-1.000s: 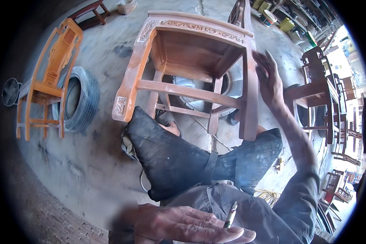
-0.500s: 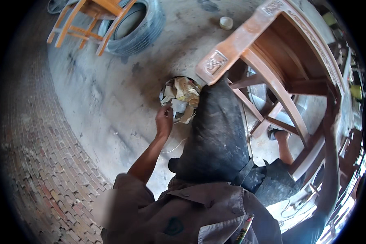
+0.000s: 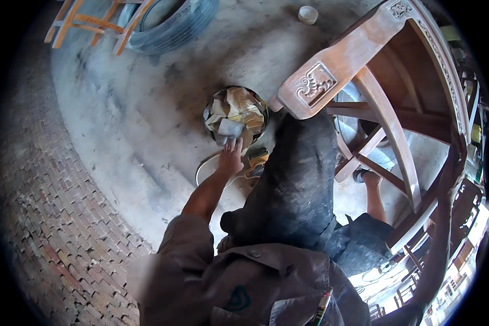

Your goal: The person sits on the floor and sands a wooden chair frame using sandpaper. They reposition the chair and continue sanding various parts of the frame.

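Observation:
My left hand [image 3: 232,156] reaches to the near rim of a round dark container [image 3: 265,117] on the floor. Its fingers are stretched out close to a light grey piece [image 3: 231,128] lying on top. Torn scraps [image 3: 243,103], tan, cream and white and like paper or sandpaper, fill the container. A brown wooden chair [image 3: 342,57] with a carved armrest end lies tipped across my legs, its frame and underside showing. At its far right edge my right hand [image 3: 456,142] is closed round the wood; the fingers are partly hidden in shadow.
Beside my knee lies a yellow-and-dark object [image 3: 258,158], near a pale cord or hose [image 3: 198,173]. A tyre [image 3: 176,32] and an orange-brown wooden frame [image 3: 98,24] stand at far left. A small pale tub [image 3: 308,15] sits at the back. Brick paving [image 3: 65,217] borders the concrete floor.
My left hand has moved a little right, and its curled fingers have straightened toward the scraps. The view has shifted, uncovering the yellow-and-dark object. My right hand stays at the chair.

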`<state>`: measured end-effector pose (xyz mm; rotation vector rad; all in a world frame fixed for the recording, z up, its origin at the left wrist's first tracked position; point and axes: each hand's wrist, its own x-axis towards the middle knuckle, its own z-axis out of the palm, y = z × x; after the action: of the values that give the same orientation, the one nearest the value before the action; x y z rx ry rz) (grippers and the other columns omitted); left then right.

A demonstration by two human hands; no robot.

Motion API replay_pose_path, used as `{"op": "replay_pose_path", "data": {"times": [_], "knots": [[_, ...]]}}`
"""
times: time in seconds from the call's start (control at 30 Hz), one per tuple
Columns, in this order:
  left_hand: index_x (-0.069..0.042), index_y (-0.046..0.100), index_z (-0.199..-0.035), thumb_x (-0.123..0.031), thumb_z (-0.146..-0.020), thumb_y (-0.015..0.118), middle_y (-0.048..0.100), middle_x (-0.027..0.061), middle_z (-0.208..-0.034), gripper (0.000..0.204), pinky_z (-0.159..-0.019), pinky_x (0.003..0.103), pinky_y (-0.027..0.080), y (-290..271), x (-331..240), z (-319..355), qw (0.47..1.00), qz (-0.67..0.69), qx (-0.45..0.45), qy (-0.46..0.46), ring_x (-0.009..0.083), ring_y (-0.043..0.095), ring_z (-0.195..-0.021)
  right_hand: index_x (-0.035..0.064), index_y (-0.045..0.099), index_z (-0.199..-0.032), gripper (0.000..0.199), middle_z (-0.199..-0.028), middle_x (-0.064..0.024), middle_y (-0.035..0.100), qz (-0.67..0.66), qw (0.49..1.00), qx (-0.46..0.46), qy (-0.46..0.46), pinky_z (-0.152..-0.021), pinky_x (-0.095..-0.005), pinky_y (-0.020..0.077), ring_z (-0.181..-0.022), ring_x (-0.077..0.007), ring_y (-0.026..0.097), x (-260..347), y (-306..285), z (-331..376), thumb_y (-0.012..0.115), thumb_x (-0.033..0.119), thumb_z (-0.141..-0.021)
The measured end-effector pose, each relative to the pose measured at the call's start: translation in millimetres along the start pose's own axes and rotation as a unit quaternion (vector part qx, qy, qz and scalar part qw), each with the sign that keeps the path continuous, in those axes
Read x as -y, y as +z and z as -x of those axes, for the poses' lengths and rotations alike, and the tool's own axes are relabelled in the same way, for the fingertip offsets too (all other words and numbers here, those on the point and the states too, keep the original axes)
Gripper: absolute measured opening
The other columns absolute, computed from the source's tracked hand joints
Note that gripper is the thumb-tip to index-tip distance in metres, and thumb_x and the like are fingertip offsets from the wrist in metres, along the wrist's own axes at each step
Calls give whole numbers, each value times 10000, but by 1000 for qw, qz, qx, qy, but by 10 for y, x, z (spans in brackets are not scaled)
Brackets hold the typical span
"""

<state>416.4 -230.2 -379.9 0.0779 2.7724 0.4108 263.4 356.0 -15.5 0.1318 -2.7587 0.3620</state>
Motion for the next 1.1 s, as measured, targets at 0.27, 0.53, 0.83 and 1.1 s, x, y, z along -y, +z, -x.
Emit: {"op": "replay_pose_path", "data": {"times": [0.27,0.53,0.83,1.1], "knots": [[-49,655,-896,-160,-894,645,651,152,-832,111,-786,474,486,-39,34,-255,976,155,-154,8,391,608,-852,103,547,-1365,349,-1371,-92,568,-16,998,19,61,-1113,-354,363,-1326,-231,490,392,14,-48,466,113,-1025],[5,588,-1183,-222,-977,582,632,137,-1029,307,-869,351,458,-2086,-967,28,937,329,-108,-41,226,594,-971,36,494,-1355,408,-1294,-169,612,-99,987,-63,110,-1038,-423,434,-1255,-348,543,367,39,-19,542,242,-1005],[-64,432,-1459,-500,-989,482,516,114,-1426,644,-1101,442,376,-1973,-1049,111,626,757,150,-113,304,469,-1318,-1,486,-1261,361,-1194,-139,671,-48,986,-151,50,-985,-441,450,-1142,-353,589,222,123,59,573,152,-946],[29,426,-1436,-286,-1036,417,483,198,-1445,509,-1049,394,432,-2697,-1363,277,955,274,-115,6,287,510,-1282,7,493,-1287,398,-1172,-168,657,-87,979,-152,99,-977,-470,445,-1146,-379,570,257,158,26,579,172,-936]]}}
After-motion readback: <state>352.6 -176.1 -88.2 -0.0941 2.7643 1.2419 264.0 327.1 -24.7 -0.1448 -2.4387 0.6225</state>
